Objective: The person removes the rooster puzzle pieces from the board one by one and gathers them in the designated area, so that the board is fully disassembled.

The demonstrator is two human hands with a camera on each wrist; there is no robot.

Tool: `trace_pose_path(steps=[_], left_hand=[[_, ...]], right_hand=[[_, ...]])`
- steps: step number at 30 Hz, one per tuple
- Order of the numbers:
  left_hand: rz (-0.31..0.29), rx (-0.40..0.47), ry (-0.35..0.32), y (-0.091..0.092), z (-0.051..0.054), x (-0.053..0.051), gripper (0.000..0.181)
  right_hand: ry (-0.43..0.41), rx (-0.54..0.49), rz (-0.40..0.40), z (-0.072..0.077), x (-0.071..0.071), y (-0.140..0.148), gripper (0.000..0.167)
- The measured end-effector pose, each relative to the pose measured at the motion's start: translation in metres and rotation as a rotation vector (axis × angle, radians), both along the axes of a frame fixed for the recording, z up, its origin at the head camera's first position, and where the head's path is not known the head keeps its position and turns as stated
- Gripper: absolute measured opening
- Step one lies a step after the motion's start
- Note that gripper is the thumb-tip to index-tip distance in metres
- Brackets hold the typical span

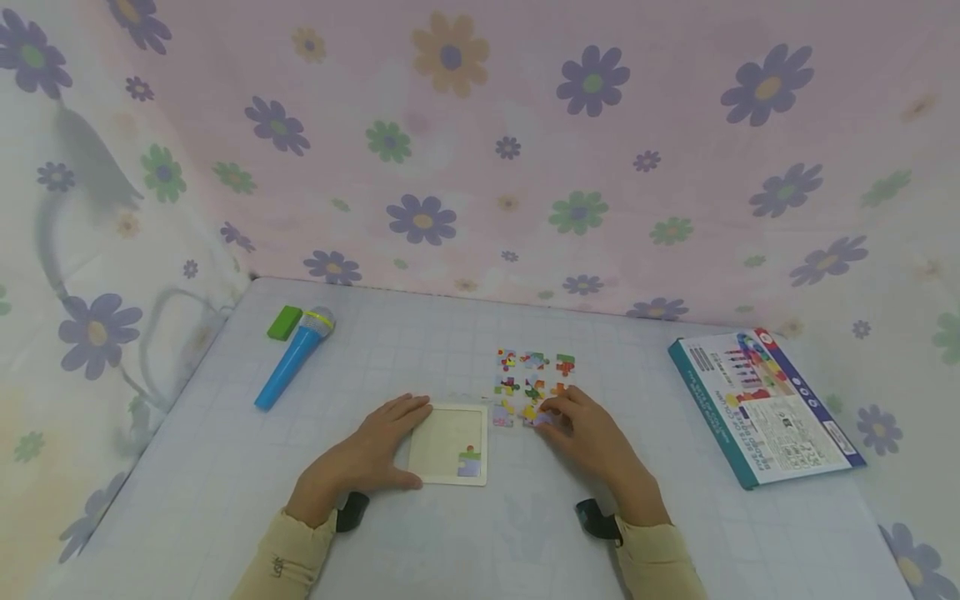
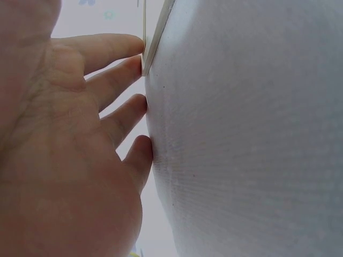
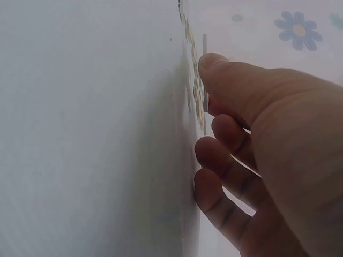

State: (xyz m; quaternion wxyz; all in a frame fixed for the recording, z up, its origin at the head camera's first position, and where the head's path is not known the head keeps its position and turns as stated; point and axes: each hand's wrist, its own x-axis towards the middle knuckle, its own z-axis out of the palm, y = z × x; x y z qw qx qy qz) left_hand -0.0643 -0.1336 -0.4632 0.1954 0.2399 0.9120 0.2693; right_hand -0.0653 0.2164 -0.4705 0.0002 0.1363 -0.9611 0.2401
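Observation:
My left hand [image 1: 378, 446] lies along the left side of a pale wooden puzzle tray [image 1: 486, 446], its fingers extended. In the left wrist view, fingertips [image 2: 136, 45] touch the tray's edge [image 2: 155, 43]. One puzzle piece [image 1: 469, 464] sits in the tray's lower right corner. Right of the tray, several colourful puzzle pieces [image 1: 506, 386] lie in spaced rows. Over the near end of these rows, my right hand [image 1: 592, 437] pinches a thin puzzle piece [image 3: 204, 45] between thumb and finger. That piece appears edge-on in the right wrist view, so its picture is hidden there.
A blue toy microphone [image 1: 288, 367] and a green block [image 1: 285, 322] lie at the back left of the white-covered table [image 1: 420, 550]. On the right lies a flat printed box [image 1: 765, 408]. Flowered cloth [image 1: 510, 183] hangs behind the table and at its sides.

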Motion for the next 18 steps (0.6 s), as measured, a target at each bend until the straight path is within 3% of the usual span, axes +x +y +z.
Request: trace_pose_path(steps=[18], left_hand=[[0.004,0.011,-0.006,0.001,0.0039,0.0007,0.1]], right_hand=[[-0.005,0.011,0.0,-0.0032,-0.0014,-0.0007,0.023]])
